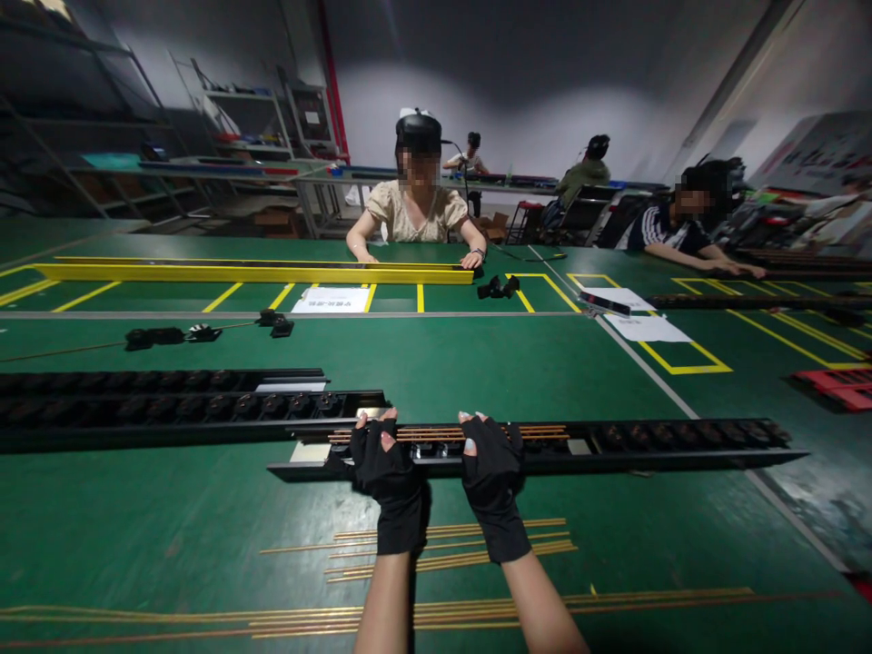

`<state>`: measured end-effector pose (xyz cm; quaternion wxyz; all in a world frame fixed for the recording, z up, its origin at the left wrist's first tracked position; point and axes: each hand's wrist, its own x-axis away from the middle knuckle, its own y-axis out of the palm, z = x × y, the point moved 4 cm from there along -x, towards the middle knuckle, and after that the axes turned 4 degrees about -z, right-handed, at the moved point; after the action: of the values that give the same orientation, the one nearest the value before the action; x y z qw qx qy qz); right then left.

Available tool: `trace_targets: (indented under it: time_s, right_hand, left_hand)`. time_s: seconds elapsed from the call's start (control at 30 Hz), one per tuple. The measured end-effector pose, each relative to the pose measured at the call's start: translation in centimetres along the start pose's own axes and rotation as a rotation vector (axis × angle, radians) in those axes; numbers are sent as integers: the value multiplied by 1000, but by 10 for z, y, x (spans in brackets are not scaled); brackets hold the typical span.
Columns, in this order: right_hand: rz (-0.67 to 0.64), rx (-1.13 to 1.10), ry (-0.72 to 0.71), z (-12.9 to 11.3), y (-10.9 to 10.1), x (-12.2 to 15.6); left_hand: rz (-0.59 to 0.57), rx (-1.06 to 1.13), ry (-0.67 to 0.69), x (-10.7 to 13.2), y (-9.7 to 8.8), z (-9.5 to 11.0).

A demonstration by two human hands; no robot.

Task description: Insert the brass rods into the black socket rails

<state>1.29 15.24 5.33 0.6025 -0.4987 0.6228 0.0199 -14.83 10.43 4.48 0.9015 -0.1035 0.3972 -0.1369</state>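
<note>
My left hand (390,474), in a black fingerless glove, is closed around the left part of a bundle of thin copper-coloured rods (432,435). Gloved the same way, my right hand (491,477) grips the bundle near its right part. The rods lie level along the top of a long black channel rail (688,459), with both hands over its near wall. Black modules (660,438) sit in a row inside the rail's right half. More modules show between my hands, partly covered by the rods. My palms hide some of the finger contact.
Loose brass-coloured rods (450,565) and longer ones (381,620) lie nearest me. Further black rails (170,416) stand at left, touching or near mine. Across the green table (422,354), a person (419,204) handles a yellow rail (259,274); another person (681,227) works at right.
</note>
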Motion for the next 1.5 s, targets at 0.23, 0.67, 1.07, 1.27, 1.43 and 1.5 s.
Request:
trace_targets:
  time_s: [0.23, 0.67, 1.07, 1.27, 1.43, 1.5]
  right_hand:
    - [14, -7, -37, 1, -1, -2]
    - [-23, -2, -3, 0, -2, 0]
    - [-6, 4, -20, -2, -3, -3]
    - [5, -7, -7, -1, -2, -2]
    - [-31, 16, 6, -1, -1, -1]
    - [-24, 12, 5, -1, 0, -1]
  left_hand:
    - [58, 27, -115, -5, -4, -9]
    - [161, 91, -232, -18, -17, -16]
    - [-67, -67, -19, -9, -1, -4]
    - [-43, -18, 68, -1, 2, 4]
    - [-137, -79, 69, 8, 11, 3]
    - [-112, -76, 97, 8, 10, 7]
